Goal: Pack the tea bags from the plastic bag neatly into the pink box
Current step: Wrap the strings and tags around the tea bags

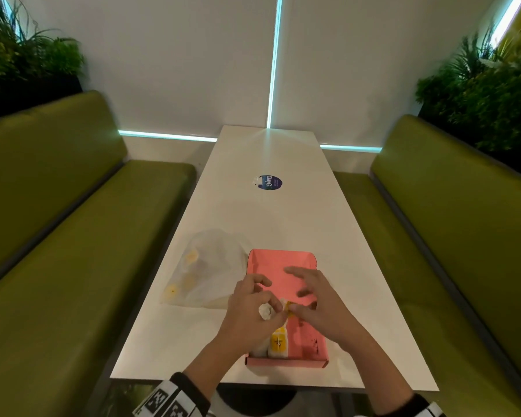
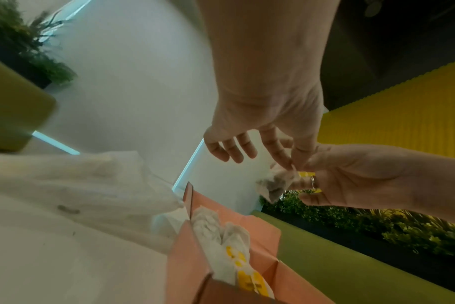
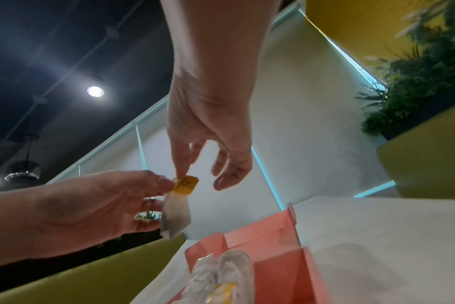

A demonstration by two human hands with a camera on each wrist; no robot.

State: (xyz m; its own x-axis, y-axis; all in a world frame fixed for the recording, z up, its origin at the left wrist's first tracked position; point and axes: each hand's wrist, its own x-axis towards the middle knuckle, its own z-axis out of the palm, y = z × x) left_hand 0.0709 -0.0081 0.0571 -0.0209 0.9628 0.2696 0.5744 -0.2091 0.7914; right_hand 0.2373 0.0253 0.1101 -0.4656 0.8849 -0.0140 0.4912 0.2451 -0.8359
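1. The plastic bag (image 1: pixel 206 269) at the pink box's (image 1: pixel 278 264) 9 o'clock is cloudy; only yellow blurs show inside, uncountable.
2. Packed tea bags (image 1: pixel 275 344) fill the box's near-left corner, partly hidden by the left hand (image 1: pixel 250 314).
3. Both the left hand and the right hand (image 1: pixel 316 302) pinch one tea bag (image 3: pixel 175 214) above the box, the right on its yellow tag (image 3: pixel 186 185).

Matt pink cardboard box (image 1: pixel 278 263), translucent plastic bag (image 1: pixel 211 266), glossy white table (image 1: pixel 268 212)
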